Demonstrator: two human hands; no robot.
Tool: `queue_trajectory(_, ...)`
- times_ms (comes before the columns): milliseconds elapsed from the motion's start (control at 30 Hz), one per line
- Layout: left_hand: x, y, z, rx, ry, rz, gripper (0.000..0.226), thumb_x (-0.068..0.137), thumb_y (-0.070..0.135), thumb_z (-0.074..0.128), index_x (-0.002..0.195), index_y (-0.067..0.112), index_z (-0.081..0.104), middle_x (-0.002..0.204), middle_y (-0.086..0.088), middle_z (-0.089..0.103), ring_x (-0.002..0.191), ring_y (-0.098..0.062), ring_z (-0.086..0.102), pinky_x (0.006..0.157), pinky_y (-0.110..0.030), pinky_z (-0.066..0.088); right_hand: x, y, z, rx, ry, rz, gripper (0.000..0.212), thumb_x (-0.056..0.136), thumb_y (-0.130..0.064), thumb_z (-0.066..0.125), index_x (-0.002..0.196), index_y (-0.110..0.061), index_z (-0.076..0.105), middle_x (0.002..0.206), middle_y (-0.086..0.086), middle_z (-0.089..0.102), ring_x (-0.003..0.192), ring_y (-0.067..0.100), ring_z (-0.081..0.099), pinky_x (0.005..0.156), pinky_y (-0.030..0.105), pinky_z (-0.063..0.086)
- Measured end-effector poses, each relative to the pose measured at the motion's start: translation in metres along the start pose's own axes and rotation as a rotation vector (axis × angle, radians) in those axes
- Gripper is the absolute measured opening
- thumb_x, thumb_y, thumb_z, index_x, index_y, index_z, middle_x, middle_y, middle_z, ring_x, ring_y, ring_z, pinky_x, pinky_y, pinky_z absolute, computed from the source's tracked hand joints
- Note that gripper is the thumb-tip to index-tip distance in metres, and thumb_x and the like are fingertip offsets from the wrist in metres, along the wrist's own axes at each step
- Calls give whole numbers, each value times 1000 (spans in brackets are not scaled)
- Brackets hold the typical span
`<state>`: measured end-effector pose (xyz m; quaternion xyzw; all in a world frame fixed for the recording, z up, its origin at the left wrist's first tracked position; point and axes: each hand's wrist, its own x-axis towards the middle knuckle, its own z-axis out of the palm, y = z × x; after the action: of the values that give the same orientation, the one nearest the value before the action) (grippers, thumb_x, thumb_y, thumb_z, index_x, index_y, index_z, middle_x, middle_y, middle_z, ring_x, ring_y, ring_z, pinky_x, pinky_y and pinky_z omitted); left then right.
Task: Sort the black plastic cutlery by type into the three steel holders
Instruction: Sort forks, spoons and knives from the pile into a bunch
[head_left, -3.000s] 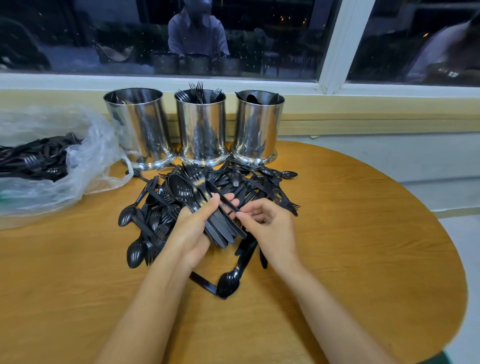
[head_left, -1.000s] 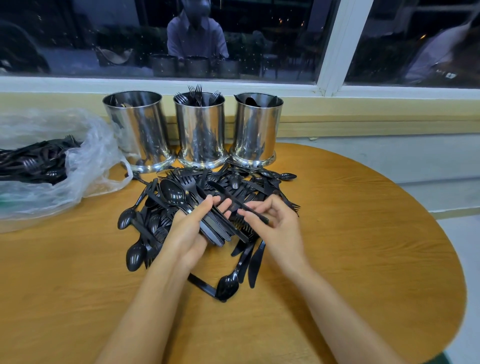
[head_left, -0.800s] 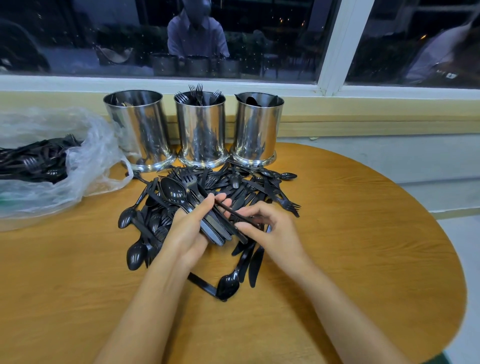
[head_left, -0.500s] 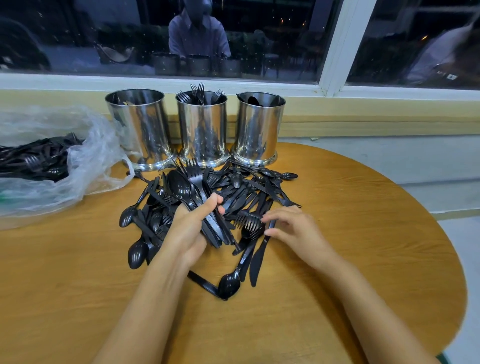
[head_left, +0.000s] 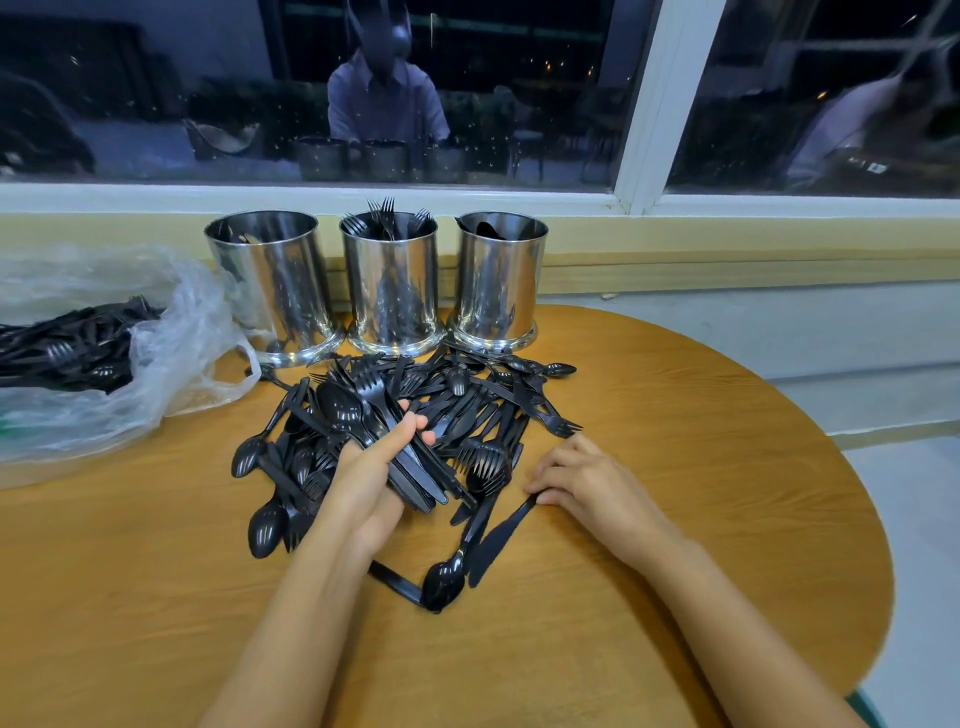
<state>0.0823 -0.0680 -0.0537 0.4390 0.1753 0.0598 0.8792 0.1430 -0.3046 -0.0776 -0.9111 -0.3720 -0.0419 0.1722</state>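
A heap of black plastic cutlery (head_left: 467, 410) lies on the round wooden table (head_left: 701, 467) in front of three steel holders. The left holder (head_left: 270, 291) shows little above its rim, the middle holder (head_left: 392, 291) has fork tines sticking out, the right holder (head_left: 496, 286) holds dark pieces. My left hand (head_left: 371, 478) grips a bundle of forks, a spoon and knives (head_left: 387, 441) above the heap. My right hand (head_left: 582, 478) rests at the heap's right edge, its fingertips touching the handle end of a black knife (head_left: 496, 543) lying on the table.
A clear plastic bag (head_left: 104, 338) with more black cutlery sits at the left. A window sill and wall run right behind the holders. A spoon (head_left: 444, 582) and another piece lie nearest me. Bare table wood spreads to the right and front.
My right hand passed a piece into the left hand's bundle, then moved right and down to the knife at the heap's edge. The left hand kept its bundle.
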Motion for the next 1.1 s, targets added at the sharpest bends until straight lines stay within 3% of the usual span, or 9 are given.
queue_trajectory(67, -3, 1, 1, -25, 29, -45, 28, 91, 14, 65, 117, 7, 59, 77, -3, 71, 79, -15, 68, 86, -42, 52, 0, 0, -3, 18, -5, 8, 20, 91, -33, 59, 106, -27, 71, 106, -16, 62, 105, 4, 43, 84, 25, 45)
queue_trajectory(200, -14, 6, 1, -19, 63, -83, 10, 93, 13, 62, 92, 5, 67, 72, -5, 71, 64, -14, 70, 73, -37, 51, 2, 2, -13, -29, -125, 65, 4, 90, -30, 62, 94, -28, 62, 101, -14, 60, 103, 11, 44, 88, 33, 45)
queue_trajectory(300, -31, 12, -2, -25, 94, -72, 12, 95, 11, 59, 88, 5, 67, 67, -4, 71, 60, -14, 70, 70, -36, 50, 0, 3, -20, -33, -210, 138, 8, 93, -19, 58, 88, -21, 52, 84, -11, 54, 102, 17, 43, 99, 37, 38)
queue_trajectory(433, -54, 22, -12, -55, 142, -49, 17, 95, 10, 59, 82, 6, 69, 70, -4, 71, 66, -14, 69, 70, -35, 50, -8, -4, -29, -14, -277, 188, 10, 96, -11, 52, 95, -21, 51, 74, -13, 48, 96, 9, 31, 103, 35, 32)
queue_trajectory(567, -74, 26, -21, -100, 147, -61, 16, 95, 4, 57, 83, 2, 67, 73, -7, 72, 61, -13, 71, 77, -35, 53, -15, -20, -36, 79, -136, 264, 4, 98, -20, 54, 94, -21, 55, 87, -6, 58, 83, 15, 53, 70, 31, 43)
queue_trajectory(733, -86, 19, -23, -73, 125, -114, 15, 97, 2, 53, 99, -8, 63, 100, -17, 71, 88, -22, 70, 76, -37, 53, -5, -70, -32, 541, 143, 309, 14, 91, -18, 66, 79, -20, 58, 80, -5, 60, 72, 9, 53, 64, 23, 42)
queue_trajectory(833, -90, 13, -20, -85, 103, -116, 18, 97, 1, 52, 110, -9, 58, 110, -21, 70, 89, -28, 73, 77, -44, 54, 2, -102, -20, 733, 166, 335, 16, 88, -19, 69, 75, -21, 61, 77, 0, 59, 69, 14, 53, 70, 36, 51)
queue_trajectory(967, -90, 14, -23, -85, 106, -97, 25, 98, 3, 51, 119, -8, 58, 116, -23, 67, 105, -31, 66, 79, -45, 53, 8, -128, -1, 731, 128, 284, 19, 85, -20, 72, 71, -23, 61, 69, -8, 55, 66, 7, 50, 66, 27, 46)
queue_trajectory(1100, -86, 21, -31, -114, 119, -83, 17, 99, 4, 50, 109, -4, 61, 106, -16, 68, 90, -23, 69, 62, -40, 59, 11, -134, 2, 753, 98, 194, 15, 86, -24, 72, 72, -25, 66, 68, -13, 61, 64, -2, 52, 66, 19, 43)
